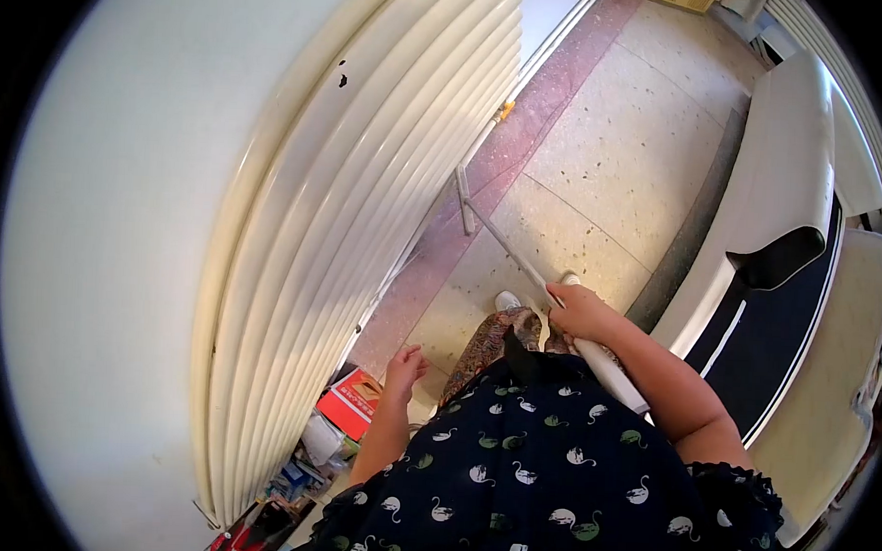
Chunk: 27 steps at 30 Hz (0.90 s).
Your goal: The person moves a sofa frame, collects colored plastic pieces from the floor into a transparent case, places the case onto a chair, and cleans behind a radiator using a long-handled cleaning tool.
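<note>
My right hand point(578, 312) is wrapped round the pole of a long-handled flat mop point(508, 244). The pole slants down and away from me, and its pale upper end point(612, 377) passes back beside my body. Its narrow flat head point(464, 201) lies on the floor by the foot of the ribbed white radiator point(367, 176). My left hand point(406, 369) hangs at my left side with loosely bent fingers and nothing visible in it. It is nearest to a red box point(351, 403) below the radiator's near end.
Speckled floor tiles point(620, 146) with a reddish border point(508, 161) run ahead between the radiator and a white sofa-like seat point(770, 180) on the right. My white shoes point(507, 300) stand on the tiles. Several bags and packages point(298, 475) lie at lower left.
</note>
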Motion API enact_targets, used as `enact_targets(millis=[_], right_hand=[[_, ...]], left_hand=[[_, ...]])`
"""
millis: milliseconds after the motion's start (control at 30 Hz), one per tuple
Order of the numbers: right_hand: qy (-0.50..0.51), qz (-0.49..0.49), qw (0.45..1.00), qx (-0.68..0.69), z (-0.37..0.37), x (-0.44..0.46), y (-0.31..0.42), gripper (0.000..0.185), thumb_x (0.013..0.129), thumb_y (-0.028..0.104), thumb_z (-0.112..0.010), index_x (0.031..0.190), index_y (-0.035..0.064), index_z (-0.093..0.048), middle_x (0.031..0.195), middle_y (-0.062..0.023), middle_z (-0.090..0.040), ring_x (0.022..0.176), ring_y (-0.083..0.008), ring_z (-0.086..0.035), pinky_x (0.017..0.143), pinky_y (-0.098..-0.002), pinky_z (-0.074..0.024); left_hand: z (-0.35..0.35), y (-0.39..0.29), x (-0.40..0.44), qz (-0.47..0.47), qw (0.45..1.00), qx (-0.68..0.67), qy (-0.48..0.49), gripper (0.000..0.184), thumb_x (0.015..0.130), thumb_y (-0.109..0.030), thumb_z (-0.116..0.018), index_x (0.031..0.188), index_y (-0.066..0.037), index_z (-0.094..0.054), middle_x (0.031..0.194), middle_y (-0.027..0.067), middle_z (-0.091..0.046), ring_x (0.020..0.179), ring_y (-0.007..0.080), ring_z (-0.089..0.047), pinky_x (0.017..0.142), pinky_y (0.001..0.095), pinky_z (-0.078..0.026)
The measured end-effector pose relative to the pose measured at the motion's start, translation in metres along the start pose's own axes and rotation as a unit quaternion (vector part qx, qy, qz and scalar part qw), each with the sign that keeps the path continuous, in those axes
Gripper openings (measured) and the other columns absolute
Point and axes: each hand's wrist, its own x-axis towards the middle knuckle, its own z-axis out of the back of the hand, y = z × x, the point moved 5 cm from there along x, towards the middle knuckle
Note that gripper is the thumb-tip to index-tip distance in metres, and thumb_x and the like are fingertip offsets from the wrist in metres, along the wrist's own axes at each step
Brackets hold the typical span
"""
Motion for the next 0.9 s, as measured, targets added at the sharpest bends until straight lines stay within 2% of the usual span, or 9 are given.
enact_targets(millis=[100,200,300,400,467,600,700,800,900], right_hand=[[0.039,-0.023,0.998,0.053,0.005,-0.004,0.007,0.047,0.066,0.004,-0.043,0.112,-0.0023,-0.038,0.054,-0.0101,-0.051,0.042,-0.0148,-0.049,0.041,-0.0265,-0.0409],[0.063,-0.013,0.997,0.053,0.0,0.014,0.001,0.047,0.066,0.004,-0.043,0.113,-0.0017,-0.038,0.055,-0.0101,-0.051,0.042,-0.0144,-0.049,0.041,-0.026,-0.041],[0.068,-0.047,0.986,0.146,-0.005,0.032,-0.014,0.048,0.066,0.004,-0.043,0.113,-0.0008,-0.038,0.054,-0.0093,-0.051,0.041,-0.0137,-0.048,0.041,-0.0254,-0.0405],[-0.008,-0.104,0.972,0.212,-0.004,0.029,-0.017,0.042,0.067,0.005,-0.046,0.107,-0.0033,-0.043,0.057,-0.0122,-0.052,0.043,-0.0144,-0.05,0.04,-0.026,-0.0418],[-0.03,-0.081,0.978,0.19,0.0,0.01,-0.005,0.048,0.067,0.005,-0.044,0.114,-0.0002,-0.037,0.053,-0.0079,-0.05,0.041,-0.0123,-0.047,0.04,-0.0246,-0.0397],[-0.019,-0.082,0.98,0.182,0.018,-0.014,0.002,0.048,0.067,0.005,-0.044,0.114,-0.0002,-0.037,0.052,-0.0081,-0.049,0.04,-0.0124,-0.047,0.04,-0.0242,-0.0394],[-0.008,-0.034,0.985,0.169,0.014,0.005,0.002,0.04,0.068,0.006,-0.045,0.107,-0.0027,-0.043,0.055,-0.0107,-0.051,0.041,-0.0136,-0.048,0.04,-0.026,-0.0404],[-0.014,-0.068,0.965,0.254,0.007,0.039,-0.01,0.037,0.068,0.006,-0.045,0.105,-0.0016,-0.045,0.055,-0.0098,-0.051,0.042,-0.0141,-0.048,0.04,-0.0256,-0.04],[-0.054,-0.133,0.903,0.404,0.004,0.051,-0.016,0.037,0.068,0.006,-0.045,0.105,-0.0006,-0.046,0.054,-0.0087,-0.049,0.041,-0.0142,-0.047,0.039,-0.0258,-0.0396]], left_hand=[[0.001,-0.002,0.0,0.011,1.0,0.008,0.007,0.028,0.077,-0.016,-0.047,0.102,-0.004,-0.046,0.075,0.0056,-0.053,0.064,0.0132,-0.053,0.056,0.022,-0.043],[0.008,0.001,0.003,0.029,0.999,0.028,-0.007,0.027,0.077,-0.016,-0.047,0.102,-0.004,-0.046,0.075,0.0063,-0.053,0.065,0.0138,-0.054,0.056,0.0221,-0.043],[0.014,-0.002,0.0,0.028,0.999,0.02,-0.013,0.028,0.077,-0.016,-0.047,0.102,-0.004,-0.046,0.077,0.0074,-0.053,0.066,0.0148,-0.054,0.056,0.0224,-0.044],[0.022,-0.003,0.003,0.017,0.999,0.025,-0.015,0.028,0.077,-0.015,-0.047,0.102,-0.004,-0.046,0.079,0.0084,-0.053,0.068,0.0156,-0.055,0.057,0.023,-0.045],[0.024,-0.003,0.007,0.018,0.999,0.023,-0.013,0.029,0.076,-0.015,-0.047,0.103,-0.004,-0.046,0.08,0.0087,-0.053,0.068,0.0158,-0.055,0.057,0.023,-0.045],[0.022,-0.001,0.007,0.033,0.998,0.047,-0.004,0.029,0.076,-0.015,-0.047,0.103,-0.004,-0.046,0.082,0.0092,-0.053,0.069,0.0163,-0.055,0.057,0.0229,-0.045],[0.021,-0.005,0.008,0.037,0.997,0.06,0.008,0.029,0.076,-0.016,-0.047,0.103,-0.003,-0.045,0.083,0.0093,-0.053,0.07,0.0163,-0.055,0.058,0.0229,-0.045],[0.022,-0.014,0.01,0.016,0.998,0.051,0.017,0.03,0.077,-0.016,-0.047,0.103,-0.003,-0.045,0.083,0.0088,-0.053,0.071,0.0161,-0.055,0.059,0.0232,-0.045],[0.018,-0.028,0.006,-0.002,0.998,0.058,0.011,0.029,0.077,-0.016,-0.047,0.103,-0.003,-0.044,0.083,0.0077,-0.052,0.072,0.0158,-0.054,0.06,0.0235,-0.045]])
